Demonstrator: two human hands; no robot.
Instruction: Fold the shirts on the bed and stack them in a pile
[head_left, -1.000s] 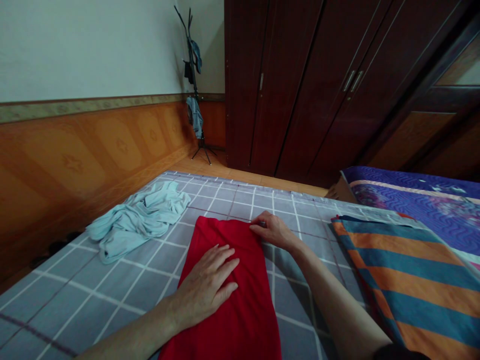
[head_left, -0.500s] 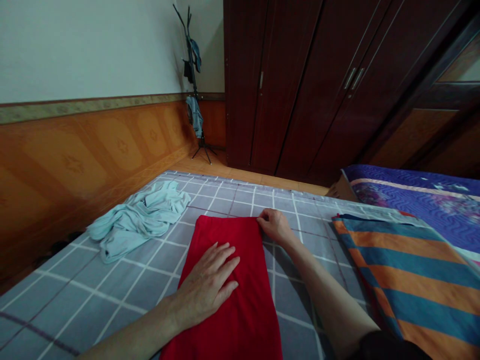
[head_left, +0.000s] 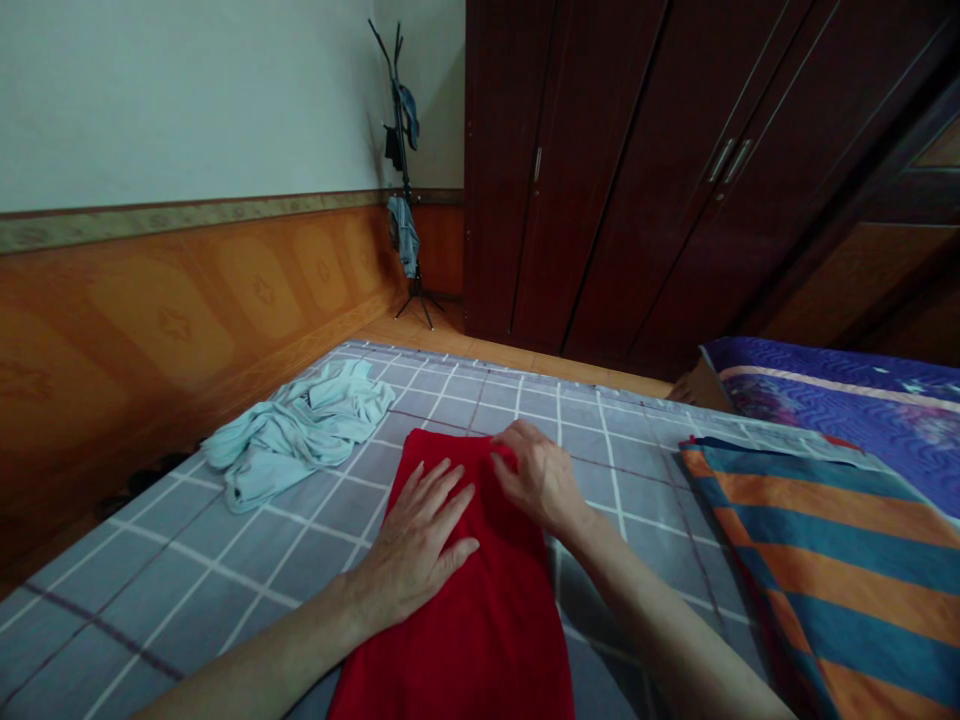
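A red folded cloth (head_left: 487,600) lies lengthwise in front of me on the grey checked bedsheet (head_left: 300,560). My left hand (head_left: 420,540) rests flat on its left half, fingers spread. At the far right corner of the cloth, my right hand (head_left: 536,475) is closed, with its fingers curled against the fabric; the fingertips are partly hidden. Off to the left is a crumpled pale mint garment (head_left: 300,430). On the right side lies a folded piece of fabric with orange and blue stripes (head_left: 840,550).
A purple patterned quilt (head_left: 847,400) covers another surface at the far right. Beyond the bed stand a dark red wardrobe (head_left: 600,180) and a black coat rack (head_left: 405,160) hung with clothes. An orange tiled wall (head_left: 225,300) borders the left side.
My right hand has moved left from the cloth's far right corner, inward over its far end. My left hand stays flat on the cloth. The view has shifted slightly left.
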